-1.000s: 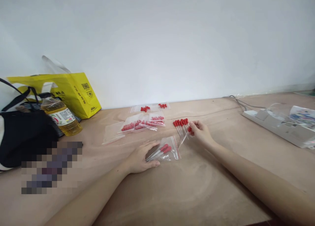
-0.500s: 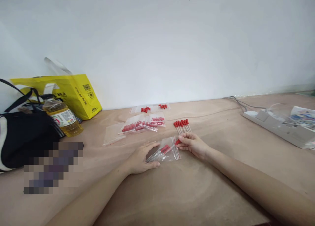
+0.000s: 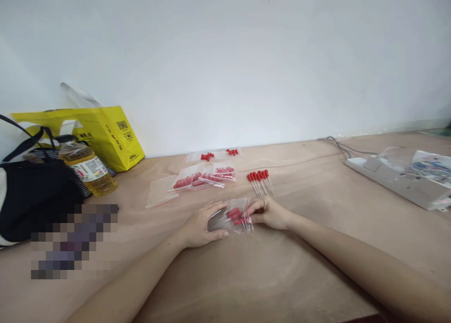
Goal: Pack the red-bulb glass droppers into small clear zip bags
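Note:
My left hand point(image 3: 202, 225) curls around the closed end of a clear zip bag point(image 3: 243, 228), thumb along the near edge and fingers along the far edge. Inside lie several droppers with red bulbs point(image 3: 234, 213), their thin stems pointing toward my left palm. At the bag's mouth on the right, my right hand point(image 3: 269, 213) pinches the red bulb of a dropper point(image 3: 241, 221) that is mostly inside the bag. Just beyond my right hand, a row of loose droppers point(image 3: 259, 176) lies on the table, bulbs facing the wall.
Filled zip bags point(image 3: 202, 178) lie farther back on the wooden table point(image 3: 246, 276), with more red pieces on bags point(image 3: 207, 156) near the wall. Left: a yellow bag point(image 3: 120, 140), oil bottle point(image 3: 93, 168), black bag point(image 3: 38, 191) and blurred-out item point(image 3: 75, 243). Right: a white power strip point(image 3: 394, 182).
My right hand has moved left to the bag's mouth, sliding its dropper deeper in beside the others. My left hand keeps hold of the bag. The view has shifted slightly.

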`<state>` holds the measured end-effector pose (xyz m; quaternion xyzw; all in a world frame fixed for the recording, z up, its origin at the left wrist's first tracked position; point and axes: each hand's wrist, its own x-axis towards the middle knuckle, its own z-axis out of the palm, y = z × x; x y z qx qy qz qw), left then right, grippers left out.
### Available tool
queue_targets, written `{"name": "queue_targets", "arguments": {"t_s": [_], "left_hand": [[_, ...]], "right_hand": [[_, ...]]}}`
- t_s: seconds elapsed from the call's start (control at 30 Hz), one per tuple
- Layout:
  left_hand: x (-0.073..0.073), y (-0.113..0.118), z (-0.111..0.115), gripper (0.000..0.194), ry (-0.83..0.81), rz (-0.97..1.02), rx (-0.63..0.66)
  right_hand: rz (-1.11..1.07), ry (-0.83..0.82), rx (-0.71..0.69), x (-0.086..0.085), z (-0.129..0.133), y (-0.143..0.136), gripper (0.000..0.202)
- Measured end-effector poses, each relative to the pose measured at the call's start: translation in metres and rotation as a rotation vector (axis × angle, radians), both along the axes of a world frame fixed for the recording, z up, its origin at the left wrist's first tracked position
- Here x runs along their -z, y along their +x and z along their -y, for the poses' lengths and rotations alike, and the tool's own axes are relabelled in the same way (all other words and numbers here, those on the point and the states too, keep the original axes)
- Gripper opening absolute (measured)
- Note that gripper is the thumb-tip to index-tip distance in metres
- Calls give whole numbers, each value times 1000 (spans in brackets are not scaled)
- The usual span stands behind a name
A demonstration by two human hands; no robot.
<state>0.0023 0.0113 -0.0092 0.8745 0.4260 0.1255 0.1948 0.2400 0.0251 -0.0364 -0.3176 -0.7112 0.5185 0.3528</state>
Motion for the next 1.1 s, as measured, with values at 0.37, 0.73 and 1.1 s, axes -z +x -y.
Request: {"name": "queue_targets", "arguments": {"t_s": [0.37,0.73,1.1], "left_hand": [[0,1,0,64,9,18,1],[-2,-3,-1,38,104,80,92],[2,-2,-1,41,120,87,107]], "right_hand": [[227,123,200,9,-3,-7,25],[352,-8,913,-5,-90,64,17],[355,-170,999,14,-140,53,10]]}}
